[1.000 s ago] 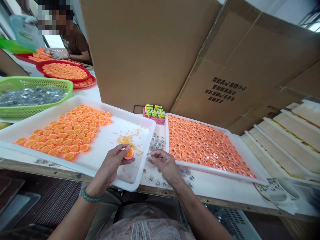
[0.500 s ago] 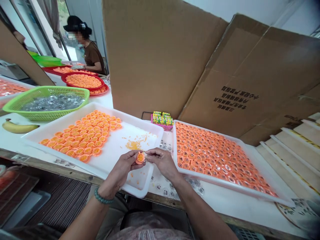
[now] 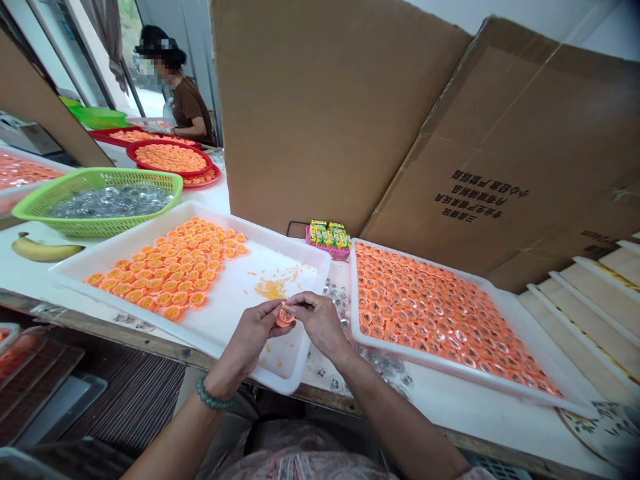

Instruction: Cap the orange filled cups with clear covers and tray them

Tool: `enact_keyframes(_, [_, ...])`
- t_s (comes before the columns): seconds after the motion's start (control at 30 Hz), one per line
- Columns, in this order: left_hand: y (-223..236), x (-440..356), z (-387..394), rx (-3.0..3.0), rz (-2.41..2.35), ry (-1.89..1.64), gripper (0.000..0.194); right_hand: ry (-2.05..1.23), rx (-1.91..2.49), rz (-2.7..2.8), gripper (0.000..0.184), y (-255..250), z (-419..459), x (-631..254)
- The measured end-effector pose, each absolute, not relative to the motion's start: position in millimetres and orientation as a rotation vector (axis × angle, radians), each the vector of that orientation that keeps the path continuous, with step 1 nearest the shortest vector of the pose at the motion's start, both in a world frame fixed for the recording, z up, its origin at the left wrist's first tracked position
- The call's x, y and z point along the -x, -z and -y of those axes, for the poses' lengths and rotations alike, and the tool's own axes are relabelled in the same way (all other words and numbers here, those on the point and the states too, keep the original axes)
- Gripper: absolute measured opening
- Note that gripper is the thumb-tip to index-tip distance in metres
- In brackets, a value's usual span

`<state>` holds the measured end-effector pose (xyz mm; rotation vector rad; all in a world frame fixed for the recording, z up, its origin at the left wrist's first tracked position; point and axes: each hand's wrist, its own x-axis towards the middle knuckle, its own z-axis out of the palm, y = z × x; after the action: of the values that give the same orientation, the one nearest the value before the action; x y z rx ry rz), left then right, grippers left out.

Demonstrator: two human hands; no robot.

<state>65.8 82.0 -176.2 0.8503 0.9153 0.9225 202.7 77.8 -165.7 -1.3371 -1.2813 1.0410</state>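
Over the front right corner of a white tray [image 3: 240, 333], my left hand [image 3: 253, 333] pinches a small orange round plastic piece [image 3: 285, 317]. My right hand [image 3: 320, 323] is closed at the same piece, thumb and fingers pressed on its top and right edge. Those fingers partly cover its face, so I cannot make out whether a clear cap lies on it. Similar orange pieces [image 3: 170, 270] with yellow-orange centres fill the left of the tray. Small yellow-orange beads [image 3: 271, 288] lie in a loose heap just beyond my hands.
On the right, another white tray [image 3: 356, 293] holds rows of capped orange pieces [image 3: 425, 313]. Clear caps [image 3: 390, 370] lie between the trays. A green basket [image 3: 173, 200] of clear parts, a banana [image 3: 47, 250], a pink basket [image 3: 337, 254] and cardboard [image 3: 320, 120] surround them. A co-worker [image 3: 190, 110] sits behind.
My right fingers have moved in from beside the orange piece onto its top, covering part of its face. My left hand still holds it. The whole view has shifted slightly.
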Motion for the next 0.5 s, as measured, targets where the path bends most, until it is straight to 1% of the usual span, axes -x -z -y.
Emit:
enact_keyframes(0.17, [175,-64,-80,-0.874,-0.874,-0.950,0.030,-1.047,1.281,1.242,0.009,175,-73,-198])
enact_keyframes(0.37, [172,-61,-78,-0.926,-0.818,-0.970,0.034,-1.126,1.224,1.201,0.021,176,-72,-206])
enact_keyframes(0.43, [172,-60,-77,-0.911,-0.760,-0.976,0.039,-1.159,1.213,1.196,0.022,174,-72,-208])
enact_keyframes(0.5, [173,-60,-77,-0.912,-0.726,-0.976,0.050,-1.175,1.210,1.194,0.021,173,-71,-208])
